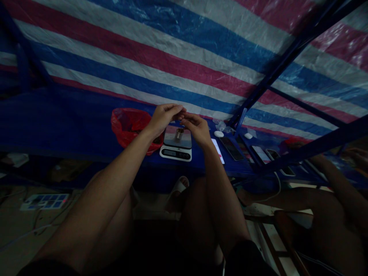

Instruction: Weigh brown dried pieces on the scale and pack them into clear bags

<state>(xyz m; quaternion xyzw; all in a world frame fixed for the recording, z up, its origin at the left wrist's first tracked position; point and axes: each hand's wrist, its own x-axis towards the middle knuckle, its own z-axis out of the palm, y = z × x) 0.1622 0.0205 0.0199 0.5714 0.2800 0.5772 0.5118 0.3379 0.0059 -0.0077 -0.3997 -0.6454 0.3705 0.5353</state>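
Observation:
My left hand [165, 117] and my right hand [195, 128] are raised together above a small digital scale [176, 147] on the blue surface. The fingertips of both hands are pinched and meet over the scale, closed on something too small to make out. A small metal cylinder [179, 133] stands upright on the scale's platform, just under my hands.
A red plastic bag [129, 126] sits left of the scale. Phones [231, 148] and small white round items [219, 133] lie to the right on the blue surface. Another person's arm [333, 180] reaches in at far right. A power strip [44, 201] lies on the floor at left. A striped tarp hangs behind.

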